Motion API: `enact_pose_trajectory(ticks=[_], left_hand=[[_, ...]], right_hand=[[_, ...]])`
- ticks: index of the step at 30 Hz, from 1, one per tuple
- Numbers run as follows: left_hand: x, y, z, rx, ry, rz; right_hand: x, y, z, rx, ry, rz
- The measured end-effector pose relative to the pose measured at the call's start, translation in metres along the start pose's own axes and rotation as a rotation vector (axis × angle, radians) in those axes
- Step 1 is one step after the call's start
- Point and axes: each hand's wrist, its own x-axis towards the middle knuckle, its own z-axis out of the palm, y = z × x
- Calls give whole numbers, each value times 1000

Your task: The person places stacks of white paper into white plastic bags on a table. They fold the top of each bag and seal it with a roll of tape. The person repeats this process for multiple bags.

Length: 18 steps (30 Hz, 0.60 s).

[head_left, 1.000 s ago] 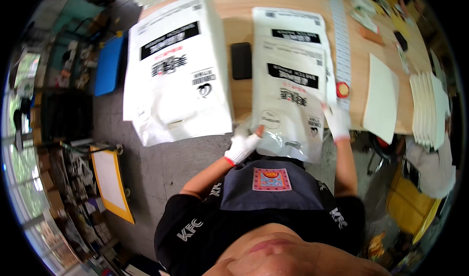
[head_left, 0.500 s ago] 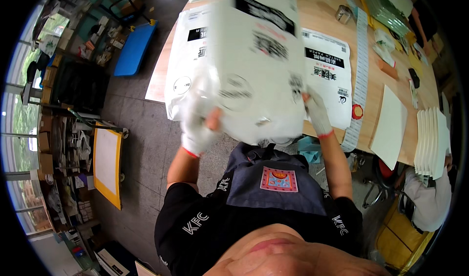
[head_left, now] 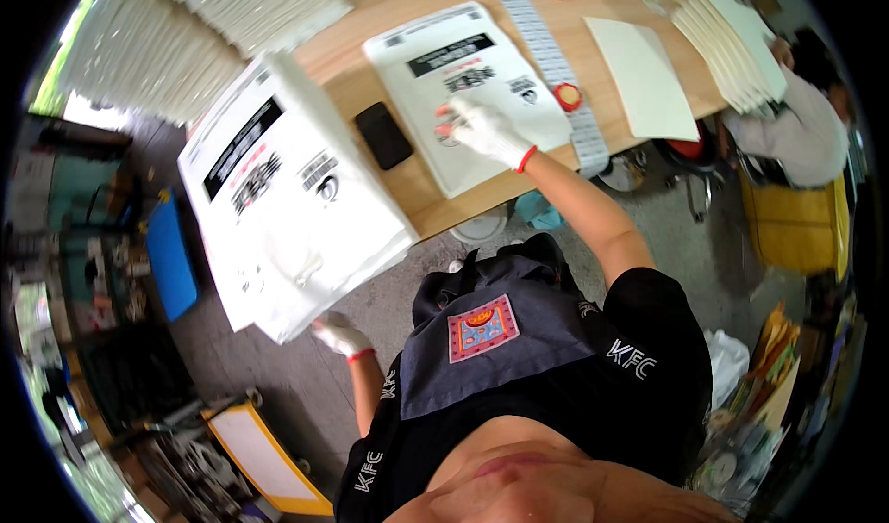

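Observation:
My right hand [head_left: 486, 132], in a white glove with bare fingertips, is over a white plastic-wrapped packet of sketch paper [head_left: 463, 88] lying on the table. Its fingers are bent and apart, and the hand is at the packet's near half. To the left lies a pile of similar paper packets [head_left: 306, 213], its near end jutting past the table edge. My left hand [head_left: 343, 336], gloved too, hangs low just off that near end with nothing visible in it; its fingers look loose and slightly blurred. A black phone [head_left: 383, 135] rests between the pile and the single packet.
Tall stacks of white sheets [head_left: 153, 46] stand at the table's far left. A ruler strip [head_left: 546, 60] with a red round object [head_left: 568, 96] runs right of the packet. Farther right are a white board [head_left: 641, 77], fanned sheets [head_left: 727, 51] and a seated person [head_left: 787, 134].
Both hands held up a packet; now they are off it, and a packet lies on the left pile. My right hand is over the single packet, my left is lower. The view has turned rightward.

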Motion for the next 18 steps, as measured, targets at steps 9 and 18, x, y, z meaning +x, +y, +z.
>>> enact_pose_trajectory(ticks=[9,18], left_hand=[[-165,-6,136,697,-1290,548],[-180,-43,229,840,-826,1059]], right_hand=[[-33,182,-130,-938,138,285],[48,198,-179,-701,67,291]])
